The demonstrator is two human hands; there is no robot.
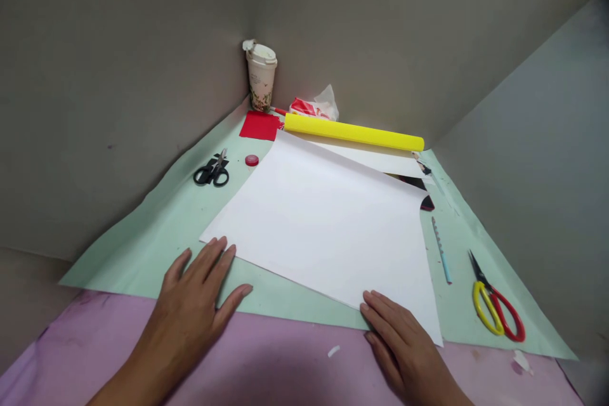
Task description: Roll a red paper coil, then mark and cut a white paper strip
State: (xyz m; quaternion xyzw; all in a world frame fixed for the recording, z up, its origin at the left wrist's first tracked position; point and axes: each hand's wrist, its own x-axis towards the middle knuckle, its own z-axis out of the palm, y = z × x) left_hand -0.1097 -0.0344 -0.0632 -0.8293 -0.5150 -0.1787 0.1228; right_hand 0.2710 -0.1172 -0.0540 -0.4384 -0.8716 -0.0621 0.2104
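Note:
A large sheet of white paper [328,222] lies in front of me, its far edge curling up off the green mat. My left hand [195,298] rests with spread fingers, the fingertips touching the sheet's near left corner. Nothing is held in it. Over on the right, my right hand [404,342] lies with its fingers stretched along the near edge of the paper, pressing on it without gripping. Small scissors with black handles [212,171] sit beyond my left hand. Scissors with yellow and red handles [497,307] and a light blue pencil [441,250] lie right of the sheet.
A yellow roll [354,132] lies behind the sheet. Farther back stand a lidded cup [261,79] and a red-and-white plastic packet [311,108]. Red paper [259,125] and a small red disc [252,160] are left. The green mat [157,235] covers a pink surface [285,361], between grey walls.

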